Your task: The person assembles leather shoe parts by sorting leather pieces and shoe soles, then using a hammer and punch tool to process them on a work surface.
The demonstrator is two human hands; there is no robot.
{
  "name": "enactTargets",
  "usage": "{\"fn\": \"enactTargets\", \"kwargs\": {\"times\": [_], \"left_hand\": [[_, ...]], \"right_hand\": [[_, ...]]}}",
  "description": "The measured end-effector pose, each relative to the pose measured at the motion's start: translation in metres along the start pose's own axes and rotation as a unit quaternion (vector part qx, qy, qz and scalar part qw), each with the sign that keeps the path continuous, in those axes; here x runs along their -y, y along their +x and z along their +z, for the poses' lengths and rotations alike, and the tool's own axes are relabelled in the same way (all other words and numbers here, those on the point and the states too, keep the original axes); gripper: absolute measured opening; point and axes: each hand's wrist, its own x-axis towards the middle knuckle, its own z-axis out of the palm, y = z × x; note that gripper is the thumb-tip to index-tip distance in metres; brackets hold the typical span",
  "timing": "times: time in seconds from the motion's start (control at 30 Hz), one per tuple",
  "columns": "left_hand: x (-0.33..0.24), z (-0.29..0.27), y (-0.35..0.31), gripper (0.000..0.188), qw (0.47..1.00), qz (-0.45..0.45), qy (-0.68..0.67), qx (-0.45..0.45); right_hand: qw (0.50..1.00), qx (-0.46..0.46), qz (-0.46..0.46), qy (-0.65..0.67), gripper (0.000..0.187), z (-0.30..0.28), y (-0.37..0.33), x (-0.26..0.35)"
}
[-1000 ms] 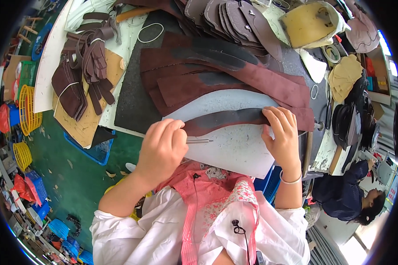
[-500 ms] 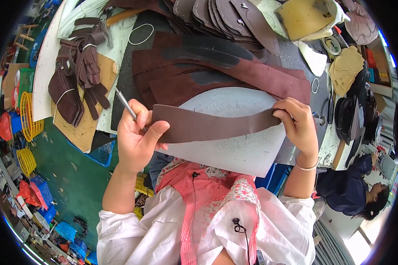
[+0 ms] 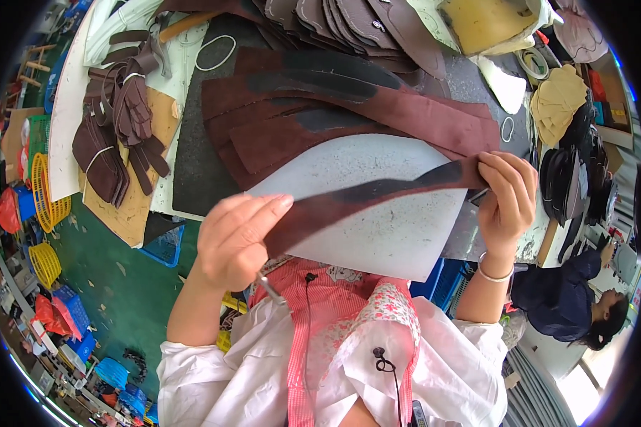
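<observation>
We see the left hand [image 3: 238, 242] gripping the left end of the brown strip [image 3: 363, 193] | in this hand we also see a slim metal tool [image 3: 272, 293], blurred | the right hand [image 3: 509, 199] pinches the strip's right end | we find the strip held over the pale board [image 3: 384, 245], near the piled strips [image 3: 427, 121]

from far off i see a fuzzy, matt leather strip [image 3: 377, 191], a smooth plastic-looking board [image 3: 377, 242] over the front edge of the table [image 3: 477, 238], and a silvery metal tool [image 3: 271, 292].
</observation>
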Motion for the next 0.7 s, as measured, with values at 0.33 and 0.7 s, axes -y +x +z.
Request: {"fn": "enactTargets", "kwargs": {"times": [0.33,0.7], "left_hand": [[-0.006,0.001,-0.04,0.023,0.982,-0.168,-0.054,0.064],[-0.044,0.039,-0.046,0.035,0.987,-0.126,-0.05,0.086]], "right_hand": [[0.974,0.048,0.208,-0.075,0.033,0.005,-0.106,-0.012],[0.893,0.098,0.418,-0.134,0.039,-0.003,-0.172,-0.061]]}}
